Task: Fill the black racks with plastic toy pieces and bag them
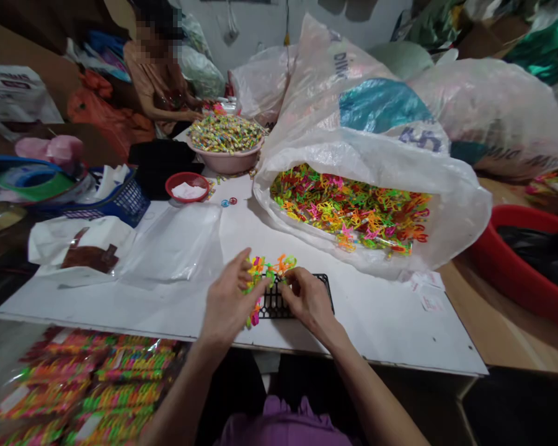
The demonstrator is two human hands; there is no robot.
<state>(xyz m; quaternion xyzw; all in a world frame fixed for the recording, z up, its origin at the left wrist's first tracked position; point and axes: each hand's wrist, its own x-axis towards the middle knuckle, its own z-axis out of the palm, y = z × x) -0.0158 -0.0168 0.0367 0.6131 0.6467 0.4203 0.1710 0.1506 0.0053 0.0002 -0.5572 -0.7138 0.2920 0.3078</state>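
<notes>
While the left hand [227, 298] and right hand [309, 300] are gripping bright plastic shapes [270, 267], they are apparently steadying them against a black grid [275, 305] on the counter [381, 328].

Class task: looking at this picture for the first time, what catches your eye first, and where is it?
The eye goes first to the huge clear plastic sack full of bright multicoloured plastic pieces, at upper right. Below it, at centre, the left hand and right hand work a cluster of similar pieces over a black grid tray.
</notes>
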